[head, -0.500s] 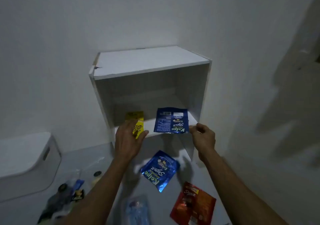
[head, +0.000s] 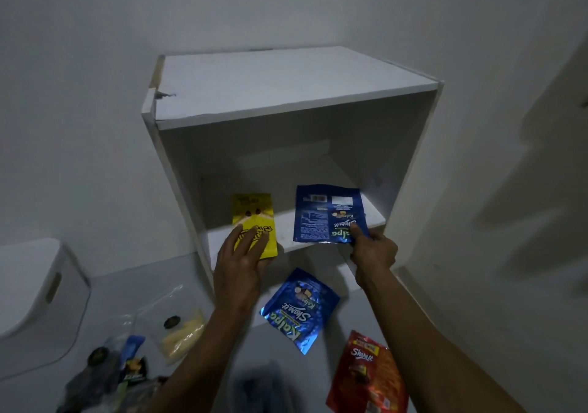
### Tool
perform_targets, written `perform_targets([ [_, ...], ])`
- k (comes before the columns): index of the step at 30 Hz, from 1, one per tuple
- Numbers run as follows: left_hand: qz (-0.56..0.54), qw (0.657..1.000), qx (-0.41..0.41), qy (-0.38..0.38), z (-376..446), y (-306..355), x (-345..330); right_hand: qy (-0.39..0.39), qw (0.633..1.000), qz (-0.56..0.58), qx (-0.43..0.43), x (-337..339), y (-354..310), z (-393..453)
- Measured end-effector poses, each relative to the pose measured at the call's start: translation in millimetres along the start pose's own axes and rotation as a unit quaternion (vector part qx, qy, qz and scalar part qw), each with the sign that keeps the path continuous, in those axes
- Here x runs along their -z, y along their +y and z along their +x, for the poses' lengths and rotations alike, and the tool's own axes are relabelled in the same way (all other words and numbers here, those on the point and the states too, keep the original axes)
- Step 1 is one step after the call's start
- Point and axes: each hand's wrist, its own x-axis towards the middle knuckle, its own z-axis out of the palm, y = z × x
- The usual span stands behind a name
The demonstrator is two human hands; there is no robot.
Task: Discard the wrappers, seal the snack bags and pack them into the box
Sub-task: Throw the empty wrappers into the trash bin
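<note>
- White laminate cabinet point(head: 286, 81), open at the front, stands against the wall; both hands reach to the front edge of its inner shelf point(head: 375, 218).
- Left hand point(head: 240, 263) lies flat with fingers spread over the near end of a yellow snack bag point(head: 253, 218); nothing is pinched, the bag simply rests on the shelf under the fingertips.
- Right hand point(head: 374, 252) is clamped on the near right corner of a blue Kalpa bag point(head: 327, 213), thumb on top, the bag lying back-side up on the shelf just beyond the grip.
- Below and between the two hands, a second blue Kalpa bag point(head: 299, 309) lies on the grey floor.
- Under the right forearm, a red Share it bag point(head: 369, 377) lies on the floor.
- Left of the left forearm sit a clear pouch with yellow pieces point(head: 181, 330) and a dark heap of wrappers point(head: 111, 377), too blurred to sort.
- Farther left, a white lidded box point(head: 38, 304) with a handle slot, well apart from both hands.
</note>
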Motion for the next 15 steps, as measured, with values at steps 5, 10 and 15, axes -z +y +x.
perform_targets([
  [5,-0.098,0.994,-0.015,0.037,-5.7,-8.1,-5.1,0.016,0.999,0.043,-0.023,-0.8,5.0,7.7],
  [10,-0.196,0.977,0.05,0.07,4.9,20.1,7.3,0.018,0.997,0.075,0.005,10.5,-2.1,8.0],
  [15,-0.309,0.933,0.132,0.127,23.1,51.7,23.2,0.01,0.991,0.088,0.099,37.1,-28.9,-2.8],
])
